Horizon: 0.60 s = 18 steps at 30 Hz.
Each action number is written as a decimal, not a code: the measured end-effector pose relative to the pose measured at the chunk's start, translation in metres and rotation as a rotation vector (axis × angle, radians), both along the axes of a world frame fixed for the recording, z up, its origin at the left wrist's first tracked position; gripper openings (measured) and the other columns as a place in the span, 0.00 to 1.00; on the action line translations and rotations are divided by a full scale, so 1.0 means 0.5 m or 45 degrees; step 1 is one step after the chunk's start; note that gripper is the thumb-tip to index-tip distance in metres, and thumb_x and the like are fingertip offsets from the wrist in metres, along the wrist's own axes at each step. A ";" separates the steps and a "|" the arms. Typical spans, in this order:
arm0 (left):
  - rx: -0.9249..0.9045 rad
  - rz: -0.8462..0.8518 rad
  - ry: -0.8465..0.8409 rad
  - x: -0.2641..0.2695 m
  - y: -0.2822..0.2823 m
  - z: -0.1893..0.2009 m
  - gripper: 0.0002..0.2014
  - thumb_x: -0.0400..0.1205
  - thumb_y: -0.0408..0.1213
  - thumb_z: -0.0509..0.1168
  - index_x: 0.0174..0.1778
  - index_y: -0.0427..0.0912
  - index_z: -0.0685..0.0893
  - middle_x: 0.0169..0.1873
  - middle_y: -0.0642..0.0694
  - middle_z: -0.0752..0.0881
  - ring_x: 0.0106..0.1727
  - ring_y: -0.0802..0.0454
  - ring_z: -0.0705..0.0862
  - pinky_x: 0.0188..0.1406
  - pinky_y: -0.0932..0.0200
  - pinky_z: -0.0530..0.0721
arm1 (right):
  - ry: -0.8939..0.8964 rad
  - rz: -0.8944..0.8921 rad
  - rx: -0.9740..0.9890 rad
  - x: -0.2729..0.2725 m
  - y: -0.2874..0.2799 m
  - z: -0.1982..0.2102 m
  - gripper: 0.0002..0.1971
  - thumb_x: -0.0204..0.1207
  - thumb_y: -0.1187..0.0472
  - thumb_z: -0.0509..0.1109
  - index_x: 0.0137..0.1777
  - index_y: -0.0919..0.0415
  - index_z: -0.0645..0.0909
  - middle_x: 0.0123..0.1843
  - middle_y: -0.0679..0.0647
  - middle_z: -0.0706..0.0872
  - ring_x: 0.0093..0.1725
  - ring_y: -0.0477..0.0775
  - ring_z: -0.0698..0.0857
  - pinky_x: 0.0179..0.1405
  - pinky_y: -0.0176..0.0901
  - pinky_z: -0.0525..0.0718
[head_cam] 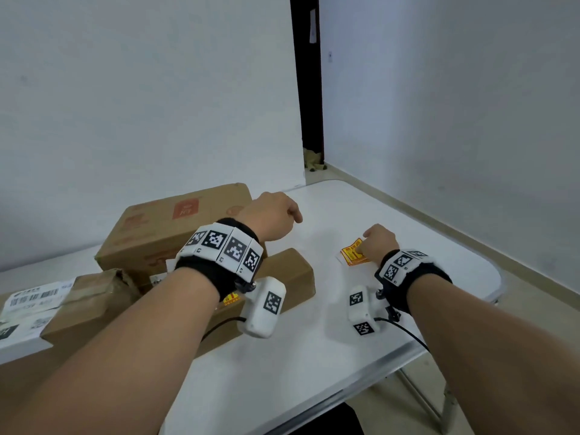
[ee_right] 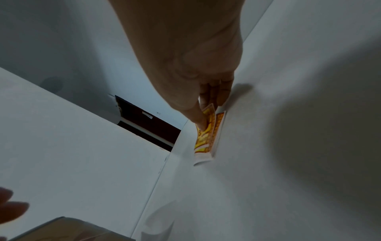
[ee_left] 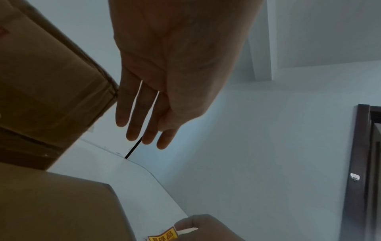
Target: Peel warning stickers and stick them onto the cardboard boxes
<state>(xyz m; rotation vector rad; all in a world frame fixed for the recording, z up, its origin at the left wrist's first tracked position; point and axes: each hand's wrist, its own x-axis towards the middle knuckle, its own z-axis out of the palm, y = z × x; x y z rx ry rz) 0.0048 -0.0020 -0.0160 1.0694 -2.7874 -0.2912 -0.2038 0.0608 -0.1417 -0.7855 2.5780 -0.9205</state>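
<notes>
Your right hand (head_cam: pixel 378 243) is down at the stack of yellow warning stickers (head_cam: pixel 353 256) lying on the white surface (head_cam: pixel 314 356), toward its right side. The right wrist view shows your thumb and fingertips (ee_right: pixel 223 94) pinching the raised edge of the top sticker (ee_right: pixel 206 130), which curls up off the white backing sheet under it; that grip is closed on the sticker.

Your left hand (head_cam: pixel 271 219) hangs in the air above the surface, between the big cardboard box (head_cam: pixel 175 227) at the back left and the sticker stack. In the left wrist view its fingers (ee_left: pixel 132 117) are straight and relaxed, side by side, holding nothing and touching nothing.

A second, lower cardboard box (head_cam: pixel 292 274) lies just in front of the big one, beneath your left wrist, and it already carries a yellow sticker (head_cam: pixel 230 299) on its top. A third box (head_cam: pixel 94 299), crumpled and taped, with a white shipping label (head_cam: pixel 28 306), sits at the left edge near your left forearm.
</notes>
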 end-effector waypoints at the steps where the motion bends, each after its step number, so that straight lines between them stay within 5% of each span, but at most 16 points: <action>1: 0.009 -0.008 0.009 -0.004 -0.001 -0.002 0.19 0.85 0.32 0.53 0.57 0.53 0.88 0.66 0.48 0.84 0.63 0.49 0.83 0.60 0.55 0.82 | -0.015 -0.016 -0.015 -0.003 0.004 -0.001 0.16 0.77 0.66 0.70 0.64 0.68 0.81 0.63 0.63 0.85 0.63 0.63 0.84 0.57 0.45 0.82; 7: 0.025 -0.037 0.046 -0.008 0.002 -0.006 0.18 0.85 0.32 0.54 0.58 0.51 0.88 0.67 0.47 0.83 0.59 0.50 0.83 0.52 0.61 0.78 | -0.034 -0.056 -0.076 -0.007 0.031 0.006 0.12 0.75 0.63 0.73 0.56 0.67 0.87 0.57 0.63 0.89 0.58 0.63 0.87 0.47 0.40 0.78; 13: 0.136 -0.009 0.177 0.005 0.009 -0.009 0.19 0.85 0.31 0.54 0.54 0.52 0.90 0.60 0.46 0.87 0.45 0.48 0.87 0.44 0.57 0.85 | 0.005 -0.083 -0.138 -0.008 0.043 0.005 0.13 0.79 0.63 0.68 0.57 0.71 0.86 0.55 0.65 0.89 0.57 0.65 0.87 0.51 0.47 0.83; 16: 0.157 0.012 0.213 0.012 0.018 -0.006 0.19 0.84 0.30 0.54 0.56 0.51 0.90 0.64 0.42 0.85 0.28 0.59 0.77 0.22 0.72 0.72 | -0.001 -0.091 -0.219 -0.005 0.054 0.006 0.11 0.78 0.61 0.70 0.55 0.68 0.86 0.55 0.64 0.89 0.57 0.65 0.86 0.45 0.42 0.77; 18: 0.181 0.038 0.242 0.018 0.024 -0.003 0.19 0.84 0.30 0.54 0.57 0.50 0.89 0.68 0.37 0.82 0.22 0.57 0.71 0.13 0.76 0.65 | 0.009 -0.154 -0.360 -0.001 0.057 0.013 0.10 0.79 0.59 0.69 0.53 0.65 0.86 0.53 0.63 0.89 0.56 0.65 0.86 0.45 0.42 0.76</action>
